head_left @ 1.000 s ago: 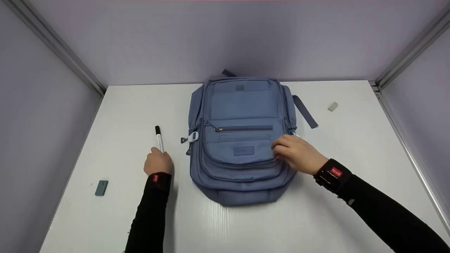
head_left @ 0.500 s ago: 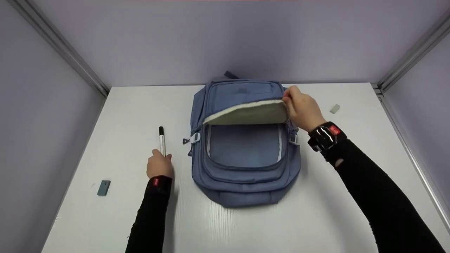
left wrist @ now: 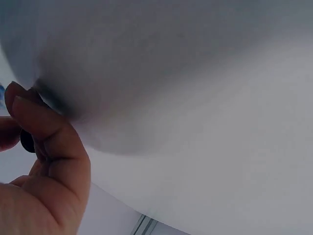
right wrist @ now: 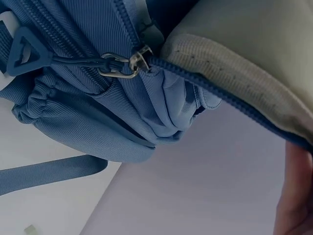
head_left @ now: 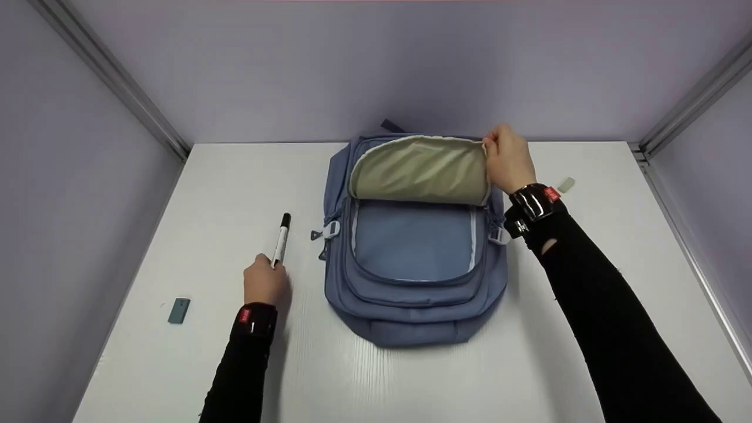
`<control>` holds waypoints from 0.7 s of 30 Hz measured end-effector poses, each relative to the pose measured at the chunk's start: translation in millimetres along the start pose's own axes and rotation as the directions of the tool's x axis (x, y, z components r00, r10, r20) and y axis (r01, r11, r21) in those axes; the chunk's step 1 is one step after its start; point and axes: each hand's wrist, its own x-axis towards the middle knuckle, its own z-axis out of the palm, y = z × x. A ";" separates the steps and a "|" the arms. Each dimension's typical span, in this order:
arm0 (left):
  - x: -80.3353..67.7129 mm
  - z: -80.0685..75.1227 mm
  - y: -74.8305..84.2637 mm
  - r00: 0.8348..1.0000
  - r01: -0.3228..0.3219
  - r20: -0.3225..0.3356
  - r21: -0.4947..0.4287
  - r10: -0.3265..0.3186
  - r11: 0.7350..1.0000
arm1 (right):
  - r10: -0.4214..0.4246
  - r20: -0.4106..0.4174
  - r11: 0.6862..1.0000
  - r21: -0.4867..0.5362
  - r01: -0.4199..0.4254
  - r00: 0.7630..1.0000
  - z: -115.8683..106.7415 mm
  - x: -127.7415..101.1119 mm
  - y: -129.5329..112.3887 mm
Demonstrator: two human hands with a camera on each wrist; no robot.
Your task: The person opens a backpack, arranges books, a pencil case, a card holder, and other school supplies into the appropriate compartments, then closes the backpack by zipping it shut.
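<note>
A blue backpack (head_left: 414, 332) lies on the white table, its front pocket (head_left: 414, 241) unzipped and gaping. My right hand (head_left: 510, 161) pinches the upper right edge of the pocket flap (head_left: 420, 173), which is folded back with its pale green lining showing. The right wrist view catches the flap's zipper edge and the metal zipper slider (right wrist: 140, 59) at its lower corner. Left of the bag, my left hand (head_left: 264, 285) grips a white marker (head_left: 281, 244) whose black cap points away from me. Most of the marker's lower end is hidden in that hand.
A small dark teal block (head_left: 179, 311) lies at the table's left, and a small pale eraser-like piece (head_left: 566, 185) at the right beyond my right wrist. Grey panels (head_left: 352, 64) border the table at the back and both sides.
My right hand has raised the pocket flap from its flat position and drawn it back toward the bag's top, exposing the inside. The marker in my left hand has tilted to the right.
</note>
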 end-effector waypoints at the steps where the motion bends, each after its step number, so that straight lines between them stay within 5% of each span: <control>1: -2.2 -3.3 2.2 1.000 -0.029 0.011 -0.029 0.029 0.999 | -0.004 -0.001 1.000 0.003 0.004 1.000 0.0 -0.4 0.5; 4: -15.4 -14.3 16.2 0.985 -0.127 0.099 -0.139 0.141 0.982 | -0.004 -0.016 1.000 0.009 0.005 1.000 -0.2 -3.2 2.5; 8: -43.1 -24.5 44.2 0.933 -0.238 0.204 -0.267 0.296 0.934 | 0.004 -0.047 1.000 0.026 -0.003 0.999 -1.3 -7.4 4.5; 14: -59.6 -23.5 97.2 0.850 -0.444 0.227 -0.174 0.475 0.879 | -0.004 -0.111 0.998 0.058 0.011 0.994 -2.9 -12.2 4.5; 17: -53.2 -15.5 128.7 0.847 -0.479 0.244 -0.032 0.471 0.877 | -0.020 -0.141 0.998 0.060 0.029 0.990 -1.1 -15.0 5.4; 21: -41.7 0.6 162.5 0.869 -0.449 0.285 0.109 0.405 0.887 | -0.049 -0.168 0.997 0.050 0.059 0.985 2.1 -18.8 6.6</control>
